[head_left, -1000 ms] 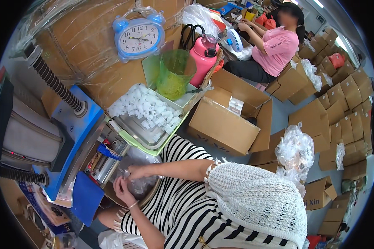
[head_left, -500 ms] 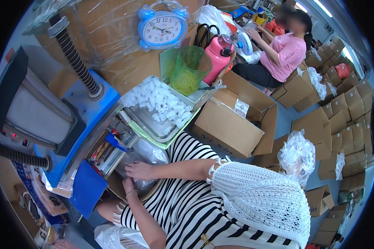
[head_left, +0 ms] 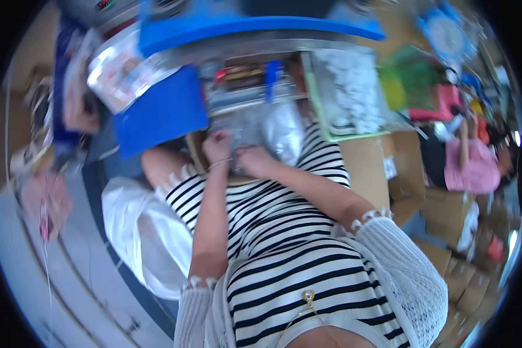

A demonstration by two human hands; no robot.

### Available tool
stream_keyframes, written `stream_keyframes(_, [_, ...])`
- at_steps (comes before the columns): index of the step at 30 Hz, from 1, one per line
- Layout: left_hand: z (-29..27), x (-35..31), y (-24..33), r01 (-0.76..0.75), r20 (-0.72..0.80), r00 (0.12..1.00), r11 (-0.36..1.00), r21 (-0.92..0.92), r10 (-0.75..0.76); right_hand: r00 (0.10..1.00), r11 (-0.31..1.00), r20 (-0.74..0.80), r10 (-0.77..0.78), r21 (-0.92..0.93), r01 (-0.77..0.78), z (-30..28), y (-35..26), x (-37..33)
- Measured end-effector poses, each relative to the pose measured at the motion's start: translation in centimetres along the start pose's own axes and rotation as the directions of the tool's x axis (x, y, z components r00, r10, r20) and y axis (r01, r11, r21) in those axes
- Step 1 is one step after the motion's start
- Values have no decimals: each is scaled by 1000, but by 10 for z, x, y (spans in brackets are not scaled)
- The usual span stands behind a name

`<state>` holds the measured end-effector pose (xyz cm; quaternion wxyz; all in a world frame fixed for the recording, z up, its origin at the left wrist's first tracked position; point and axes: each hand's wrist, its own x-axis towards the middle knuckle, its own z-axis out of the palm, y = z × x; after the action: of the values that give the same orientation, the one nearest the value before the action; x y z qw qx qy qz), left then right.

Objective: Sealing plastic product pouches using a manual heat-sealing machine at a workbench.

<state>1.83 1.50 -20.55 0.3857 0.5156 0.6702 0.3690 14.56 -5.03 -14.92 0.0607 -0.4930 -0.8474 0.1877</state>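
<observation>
My left hand (head_left: 217,148) is at the left side of an open cardboard box (head_left: 196,152) between my knees. Its fingers look curled, but what they hold, if anything, is hidden. Just right of it, my right hand (head_left: 254,160) reaches into the same box, its fingers smeared by motion. Clear plastic bagging (head_left: 283,132) bulges from the box beside and beyond my right hand.
A blue press (head_left: 261,26) stands ahead, with a cluttered drawer (head_left: 243,78) below. A blue panel (head_left: 162,113) hangs left. To the right are a tray of small white parts (head_left: 354,87) and cardboard boxes (head_left: 362,168). A white plastic bag (head_left: 139,232) lies at lower left.
My view has swung left, so the press now lies straight ahead and the tray has shifted right. Both hands stay at the plastic-lined box; the left has risen beside the right.
</observation>
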Motion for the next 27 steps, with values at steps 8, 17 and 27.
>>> stream_keyframes(8, [-11,-3,15,-349,492,862,846,403,122,977,718,137,161,663,-211,-27,19,2])
stream_keyframes(17, [-64,-151,93,-508,490,814,791,341,312,790,894,-520,326,440,-79,-24,99,74])
stream_keyframes(27, [-92,-186,80,-531,429,796,833,155,428,981,908,-70,180,394,-139,-45,29,-38])
